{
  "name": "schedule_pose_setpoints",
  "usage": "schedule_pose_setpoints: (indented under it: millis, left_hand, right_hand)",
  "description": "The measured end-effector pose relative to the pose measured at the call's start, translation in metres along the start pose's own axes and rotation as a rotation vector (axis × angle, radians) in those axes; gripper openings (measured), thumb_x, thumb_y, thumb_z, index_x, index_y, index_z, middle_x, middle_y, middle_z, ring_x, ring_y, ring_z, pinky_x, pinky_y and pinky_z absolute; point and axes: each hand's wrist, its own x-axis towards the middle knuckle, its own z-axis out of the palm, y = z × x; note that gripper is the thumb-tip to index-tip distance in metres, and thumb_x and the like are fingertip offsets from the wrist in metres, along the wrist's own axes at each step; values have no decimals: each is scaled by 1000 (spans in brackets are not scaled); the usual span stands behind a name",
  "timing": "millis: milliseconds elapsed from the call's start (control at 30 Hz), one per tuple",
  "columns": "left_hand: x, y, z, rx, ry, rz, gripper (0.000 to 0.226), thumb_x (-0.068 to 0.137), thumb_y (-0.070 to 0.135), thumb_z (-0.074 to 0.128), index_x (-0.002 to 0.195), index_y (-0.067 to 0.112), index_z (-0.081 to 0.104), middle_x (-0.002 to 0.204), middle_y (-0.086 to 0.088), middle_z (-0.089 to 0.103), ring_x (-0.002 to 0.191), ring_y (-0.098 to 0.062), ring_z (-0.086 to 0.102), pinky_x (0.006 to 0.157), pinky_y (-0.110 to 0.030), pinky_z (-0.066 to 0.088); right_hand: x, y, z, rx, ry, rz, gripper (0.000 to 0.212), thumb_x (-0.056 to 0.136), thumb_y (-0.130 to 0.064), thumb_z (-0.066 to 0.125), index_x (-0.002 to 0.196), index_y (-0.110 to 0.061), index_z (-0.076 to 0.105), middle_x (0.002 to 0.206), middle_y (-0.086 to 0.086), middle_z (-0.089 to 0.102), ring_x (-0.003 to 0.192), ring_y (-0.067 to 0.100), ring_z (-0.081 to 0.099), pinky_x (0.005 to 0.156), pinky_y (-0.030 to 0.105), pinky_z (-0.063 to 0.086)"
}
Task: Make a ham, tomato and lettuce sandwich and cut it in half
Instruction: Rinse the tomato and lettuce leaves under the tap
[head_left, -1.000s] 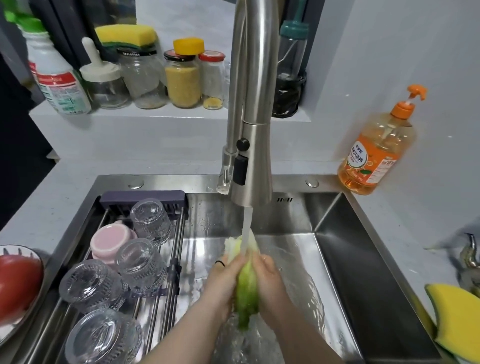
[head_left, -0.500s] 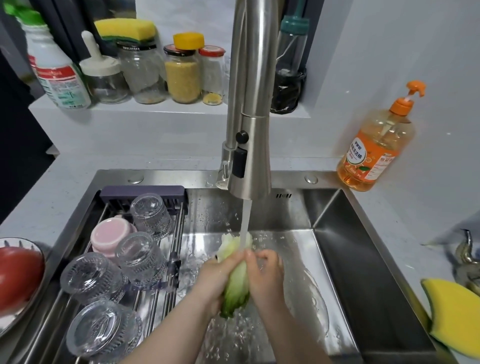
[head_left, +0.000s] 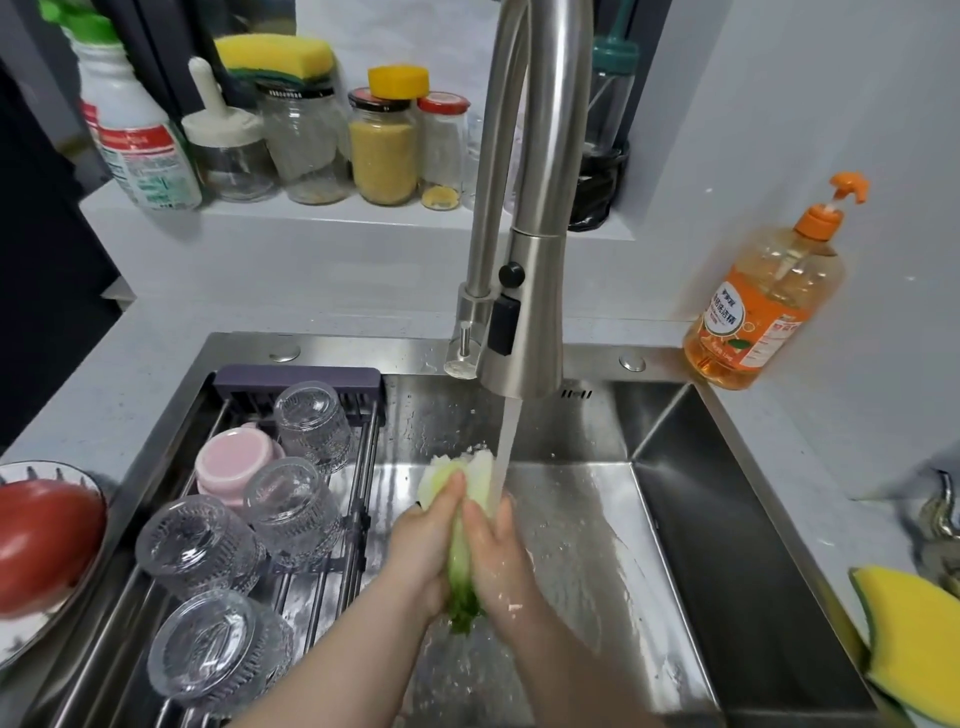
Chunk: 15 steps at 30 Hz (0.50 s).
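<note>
Now | I see left hand (head_left: 422, 553), right hand (head_left: 500, 553) — fingers clamped on lettuce (head_left: 460, 545) | risk, my read: hard rubbing tears the wet leaf, or it slips below the fingers into sink (head_left: 582, 519)

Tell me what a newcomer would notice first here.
The left hand and right hand hold a pale green lettuce leaf between them under water running from the tall brushed steel faucet. At the left edge a big red tomato sits on a white plate; an orange pump bottle stands behind the steel sink.
</note>
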Motion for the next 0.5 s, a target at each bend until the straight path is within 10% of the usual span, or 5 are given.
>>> schedule_pose_setpoints:
  millis: [133,233,367,500]
  left_hand:
    - [-3,-1,8,-1,-58,-44,31,84,36,57,90,6,63,69,-6,71,65,-16,68,56,-23,52]
    - [-1,0,13,-49,-2,-42,25,86,29,57,80,6,61,63,-5,69,51,-15,66,39,-18,48]
    - [2,2,12,-93,55,-43,24,87,23,58,90,0,61,83,-13,66,70,-22,64,57,-29,49]
    - [-2,-8,13,88,62,-34,32,81,27,64,89,-4,60,81,-17,67,71,-29,66,60,-34,54]
  right_hand:
    - [1,-2,-6,-106,241,-91,17,92,-31,47,82,-21,55,76,-4,59,71,12,57,55,16,39]
    - [4,-2,-16,-45,168,-128,18,93,-25,46,81,-19,58,79,0,61,78,17,59,61,19,44]
    - [-4,14,-21,86,-205,-127,38,91,-13,48,123,-33,42,114,-2,61,105,14,60,93,33,49]
    - [-1,12,-29,128,85,-6,24,95,-28,42,85,-25,64,90,8,69,87,23,66,78,32,53]
